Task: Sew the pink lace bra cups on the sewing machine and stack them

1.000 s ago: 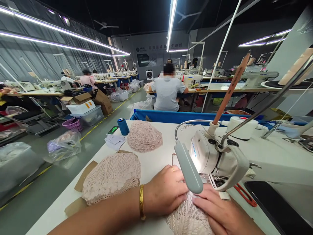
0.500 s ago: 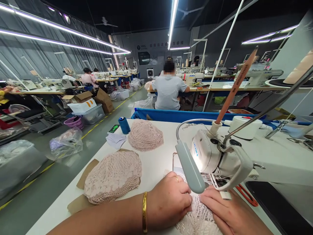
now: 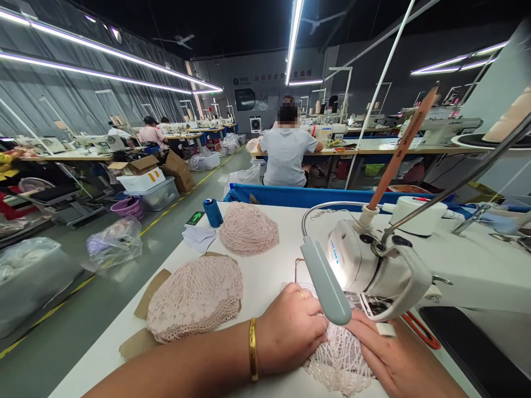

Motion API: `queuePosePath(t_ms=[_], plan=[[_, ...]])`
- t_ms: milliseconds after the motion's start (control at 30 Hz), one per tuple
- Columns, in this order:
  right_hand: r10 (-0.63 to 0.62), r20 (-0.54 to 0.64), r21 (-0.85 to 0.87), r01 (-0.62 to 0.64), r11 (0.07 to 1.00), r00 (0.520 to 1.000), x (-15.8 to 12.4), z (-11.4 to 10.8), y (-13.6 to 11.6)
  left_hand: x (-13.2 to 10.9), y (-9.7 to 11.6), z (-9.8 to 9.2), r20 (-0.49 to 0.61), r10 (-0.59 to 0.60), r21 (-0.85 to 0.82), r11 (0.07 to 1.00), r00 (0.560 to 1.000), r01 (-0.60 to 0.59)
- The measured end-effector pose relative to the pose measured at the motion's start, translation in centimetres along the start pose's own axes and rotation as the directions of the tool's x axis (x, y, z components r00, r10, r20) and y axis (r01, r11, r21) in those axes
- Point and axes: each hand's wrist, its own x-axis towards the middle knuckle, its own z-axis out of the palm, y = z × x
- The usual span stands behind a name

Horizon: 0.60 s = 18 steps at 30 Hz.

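A piece of pale pink lace fabric (image 3: 340, 359) lies under the head of a white sewing machine (image 3: 357, 254). My left hand (image 3: 292, 326), with fingers curled, grips the lace at its left side. On the right, my right hand (image 3: 388, 345) rests with its fingers stretched out flat along the lace edge. A grey lamp (image 3: 326, 282) on a bendy neck hangs over the fabric and hides the needle area and some fingertips. Two bundles of lace pieces, a nearer bundle (image 3: 197, 298) and a farther bundle (image 3: 249, 229), sit on the white table to the left.
A blue thread spool (image 3: 213, 213) and a paper slip (image 3: 199, 239) stand near the table's left edge. Orange-handled snips (image 3: 421, 330) and a black phone-like slab (image 3: 477, 348) lie right of the machine. A pencil (image 3: 404, 143) sticks up from it. A person (image 3: 287, 152) sits ahead.
The lace has shifted slightly and its near end now lies flatter and more spread between my hands. Both hands have barely moved. The whole view has drifted a little.
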Motion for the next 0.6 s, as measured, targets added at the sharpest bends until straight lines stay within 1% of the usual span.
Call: queuePosePath(t_ms=[100, 167, 233, 300, 367, 533, 600], plan=[[-0.036, 0.003, -0.067, 0.036, 0.997, 0.999, -0.4, 0.1, 0.3, 0.2, -0.2, -0.3, -0.006, -0.021, -0.007, 1.000, 1.000, 0.021], [-0.083, -0.014, -0.076, 0.081, 0.994, 0.996, -0.6, 0.1, 0.3, 0.1, -0.1, -0.6, 0.003, -0.018, -0.018, 1.000, 1.000, 0.018], [-0.166, -0.028, -0.044, 0.165, 0.985, 0.986, -0.7, -0.1, 0.1, -0.2, 0.2, -0.8, 0.019, 0.006, -0.032, 0.999, 1.000, -0.006], [-0.229, -0.018, 0.012, 0.229, 0.973, 0.973, -0.6, -0.4, -0.3, -0.5, 0.5, -0.9, 0.041, 0.015, -0.036, 0.999, 0.999, -0.013], [-0.234, 0.008, 0.049, 0.234, 0.971, 0.972, -0.3, -0.8, -0.6, -0.7, 0.8, -1.0, 0.053, -0.002, -0.024, 1.000, 0.999, 0.004], [-0.247, -0.048, 0.029, 0.248, 0.968, 0.968, 0.2, -1.5, -0.9, -0.7, 1.0, -1.1, 0.048, -0.009, -0.017, 1.000, 0.999, 0.010], [-0.235, -0.031, 0.035, 0.236, 0.971, 0.971, 0.1, -1.5, -0.8, -0.7, 1.0, -1.1, 0.047, -0.015, -0.016, 1.000, 0.999, 0.016]])
